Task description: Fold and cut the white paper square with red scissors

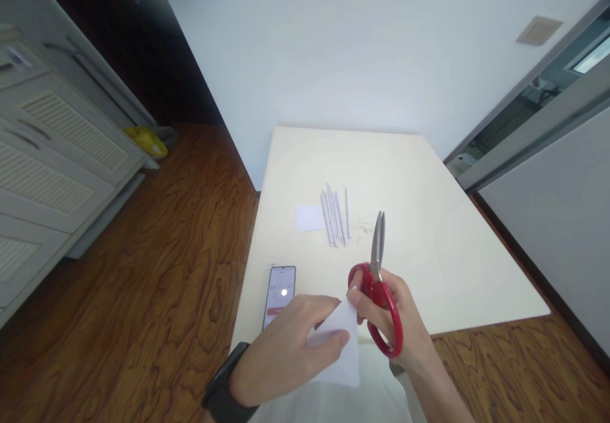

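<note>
The left hand point(286, 347) has its grip pinching a white paper point(340, 347) low in the middle. The right hand point(395, 321) grips red scissors point(379, 283), blades shut. Some thin strips point(336, 216) already lie mid-frame on the counter point(452, 251); this paper looks uncut.

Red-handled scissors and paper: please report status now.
Right hand grips red-handled steel scissors, blades shut. Left hand pinches white paper sheet. Black phone beside, not blocking.

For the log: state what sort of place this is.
Probably a room in a home: a cream table on wood-grain flooring, louvred cabinets along one wall, and a sliding door opposite.
</note>
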`<state>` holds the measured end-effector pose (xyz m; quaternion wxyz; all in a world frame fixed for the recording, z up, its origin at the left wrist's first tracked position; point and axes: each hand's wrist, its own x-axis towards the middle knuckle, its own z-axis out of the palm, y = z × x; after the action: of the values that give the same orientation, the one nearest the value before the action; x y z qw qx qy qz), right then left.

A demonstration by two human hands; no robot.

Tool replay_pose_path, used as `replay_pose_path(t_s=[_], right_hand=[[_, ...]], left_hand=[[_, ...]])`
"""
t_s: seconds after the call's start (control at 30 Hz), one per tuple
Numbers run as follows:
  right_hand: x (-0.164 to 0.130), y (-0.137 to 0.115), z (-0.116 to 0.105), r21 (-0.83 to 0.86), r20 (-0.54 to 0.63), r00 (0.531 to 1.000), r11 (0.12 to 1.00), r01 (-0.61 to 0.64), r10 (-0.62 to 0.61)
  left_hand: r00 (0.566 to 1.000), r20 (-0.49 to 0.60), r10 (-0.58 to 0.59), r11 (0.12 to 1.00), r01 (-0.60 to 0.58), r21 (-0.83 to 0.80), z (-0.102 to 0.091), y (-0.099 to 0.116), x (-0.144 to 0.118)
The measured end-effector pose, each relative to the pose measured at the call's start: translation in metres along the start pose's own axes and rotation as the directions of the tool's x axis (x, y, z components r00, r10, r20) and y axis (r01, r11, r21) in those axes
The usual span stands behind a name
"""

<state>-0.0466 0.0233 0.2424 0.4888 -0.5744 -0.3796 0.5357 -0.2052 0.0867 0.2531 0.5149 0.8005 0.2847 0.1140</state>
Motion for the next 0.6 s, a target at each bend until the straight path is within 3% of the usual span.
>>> replay_pose_path(t_s=[0.17,0.33,0.47,0.6], right_hand=[[-0.003,-0.005,0.0,-0.069,-0.076,0.994,0.995,0.073,-0.079],[-0.006,-0.014,-0.001,0.007,-0.202,0.976,0.996,0.085,-0.082],[-0.006,-0.012,0.001,0.014,-0.322,0.936,0.988,0.154,-0.141],[-0.005,-0.005,0.005,0.053,-0.48,0.856,0.968,0.247,-0.192]], left_hand=[[0.999,-0.03,0.022,0.998,-0.024,-0.053,-0.002,-0.003,-0.001],[0.996,-0.087,-0.034,0.998,0.029,-0.063,-0.008,-0.009,-0.004],[0.973,-0.155,-0.169,0.962,0.129,-0.242,-0.012,-0.015,-0.004],[0.933,-0.19,-0.305,0.834,0.166,-0.527,-0.011,-0.024,-0.006]])
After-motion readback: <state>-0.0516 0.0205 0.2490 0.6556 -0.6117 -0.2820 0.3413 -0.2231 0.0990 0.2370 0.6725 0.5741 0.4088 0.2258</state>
